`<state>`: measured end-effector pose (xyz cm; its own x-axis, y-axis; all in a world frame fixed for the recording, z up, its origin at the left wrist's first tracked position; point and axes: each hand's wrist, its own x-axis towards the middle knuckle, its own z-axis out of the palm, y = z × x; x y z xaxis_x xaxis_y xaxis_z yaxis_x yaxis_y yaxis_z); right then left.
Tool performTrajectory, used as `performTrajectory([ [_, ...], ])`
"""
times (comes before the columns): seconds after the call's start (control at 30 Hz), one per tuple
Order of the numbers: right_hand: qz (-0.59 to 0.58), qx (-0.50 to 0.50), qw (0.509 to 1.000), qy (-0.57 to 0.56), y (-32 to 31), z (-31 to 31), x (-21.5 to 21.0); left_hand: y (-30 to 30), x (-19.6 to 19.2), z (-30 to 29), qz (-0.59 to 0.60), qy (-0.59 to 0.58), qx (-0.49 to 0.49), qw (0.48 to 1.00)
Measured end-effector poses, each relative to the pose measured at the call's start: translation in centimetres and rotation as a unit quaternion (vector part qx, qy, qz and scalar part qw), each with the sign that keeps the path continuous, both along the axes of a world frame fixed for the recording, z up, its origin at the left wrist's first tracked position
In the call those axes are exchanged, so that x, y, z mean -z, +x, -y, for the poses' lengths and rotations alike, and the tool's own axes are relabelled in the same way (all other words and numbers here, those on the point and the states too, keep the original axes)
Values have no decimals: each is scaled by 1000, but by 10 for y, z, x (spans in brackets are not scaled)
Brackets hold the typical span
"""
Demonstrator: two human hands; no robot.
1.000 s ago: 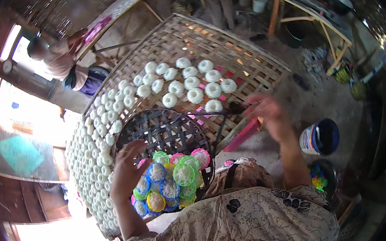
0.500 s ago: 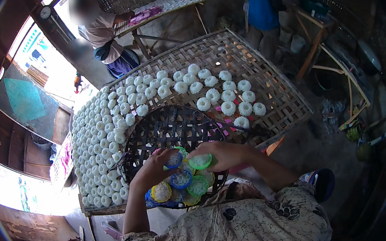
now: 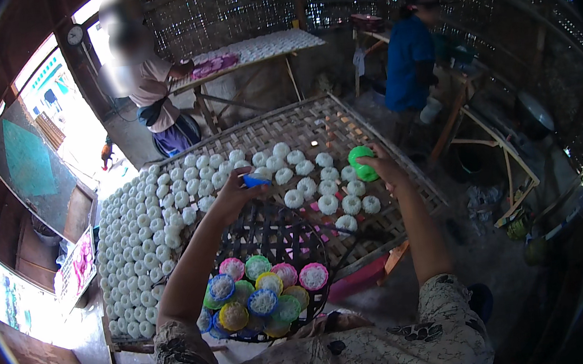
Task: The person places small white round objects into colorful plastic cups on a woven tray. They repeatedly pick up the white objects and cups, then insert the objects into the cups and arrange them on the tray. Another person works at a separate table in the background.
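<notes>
My left hand (image 3: 236,193) grips a small blue mold (image 3: 256,180), tilted, with a little white showing in it. A bright green mold (image 3: 361,164) is in my right hand (image 3: 387,170), turned with its outside up over the woven bamboo rack (image 3: 392,204). Rows of white ring-shaped cakes of fine strands (image 3: 144,245) cover the rack's left and middle. Close to my body, a dark woven basket (image 3: 240,236) holds several coloured molds (image 3: 262,301) filled with white strands.
A person in a light shirt (image 3: 157,97) works at a far table (image 3: 251,51) covered with white pieces and a pink patch. Another in blue (image 3: 410,62) stands at a bench on the right. A wooden frame (image 3: 507,161) leans right of the rack; a bright doorway (image 3: 60,113) opens at left.
Both hands have risen from the basket and moved forward and apart over the rack, carrying the blue and green molds. The green mold has turned over. The view has shifted.
</notes>
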<state>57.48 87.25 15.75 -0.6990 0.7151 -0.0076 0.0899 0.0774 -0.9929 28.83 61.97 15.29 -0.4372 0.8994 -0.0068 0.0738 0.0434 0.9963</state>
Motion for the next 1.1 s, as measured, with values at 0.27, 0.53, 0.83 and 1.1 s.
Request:
performTrajectory([
  [0.27,273,-6,961,-41,8,-93,43,9,6,-153,-35,-17,13,999],
  [0.53,303,48,945,113,18,-109,38,54,65,-283,-475,-17,88,875],
  [0.83,350,59,925,137,53,-118,34,29,104,-311,-524,-37,189,829],
  [1.1,410,-38,858,308,45,-56,11,56,73,-280,-447,46,37,893],
])
